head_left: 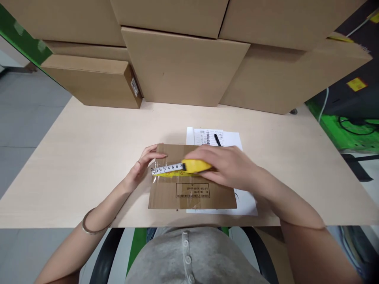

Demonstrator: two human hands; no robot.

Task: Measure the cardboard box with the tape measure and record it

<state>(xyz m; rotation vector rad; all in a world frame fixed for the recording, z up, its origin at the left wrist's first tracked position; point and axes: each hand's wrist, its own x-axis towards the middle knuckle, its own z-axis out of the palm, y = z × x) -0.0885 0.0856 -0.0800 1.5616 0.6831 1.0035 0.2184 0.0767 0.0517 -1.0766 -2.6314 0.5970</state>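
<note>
A small brown cardboard box (166, 197) with clear tape and a printed label frame lies in front of me on the table. My left hand (143, 165) holds its left side, with fingertips over the top face. In my right hand (227, 163) is a yellow tape measure (195, 165), gripped above the box. Its metal blade (168, 169) is drawn out a short way to the left, with the end hook at the box's left edge. Numbers up to about 7 show on the blade. A yellow strip on the box is partly covered by blade and hand.
White paper sheets (232, 138) lie partly under the box, with a black pen (217, 139) on them. Large cardboard boxes (183, 67) stand stacked along the back of the pale table (74, 157). A flatter box (97, 86) stands at the back left.
</note>
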